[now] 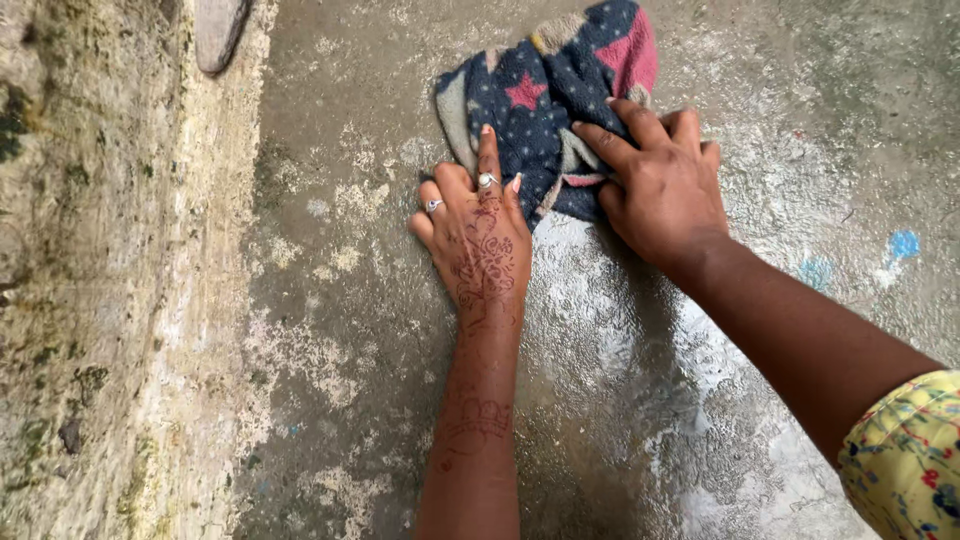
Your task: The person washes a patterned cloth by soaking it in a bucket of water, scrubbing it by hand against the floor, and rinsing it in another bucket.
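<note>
- The cloth (545,100), dark blue with pink stars and pale patches, lies bunched on the wet concrete floor (620,400), near the top of the view and well apart from the rough, mossy wall (90,300) on the left.
- The left hand (478,235), ringed and hennaed, presses flat on the cloth's near left edge; its grip is open, fingers stretched out and closing on nothing.
- The right hand (665,185) lies on the cloth's right side, fingers spread and slightly curled over the folds; its grip also looks open, pressing rather than clutching.
- To wipe well, I judge both palms should bear down evenly so the bunched fabric stays under them and does not roll.
- Flattening the bundle would likely put more cloth against the wet patch.
- A grey stone-like object (220,30) sits at the wall's top edge.
</note>
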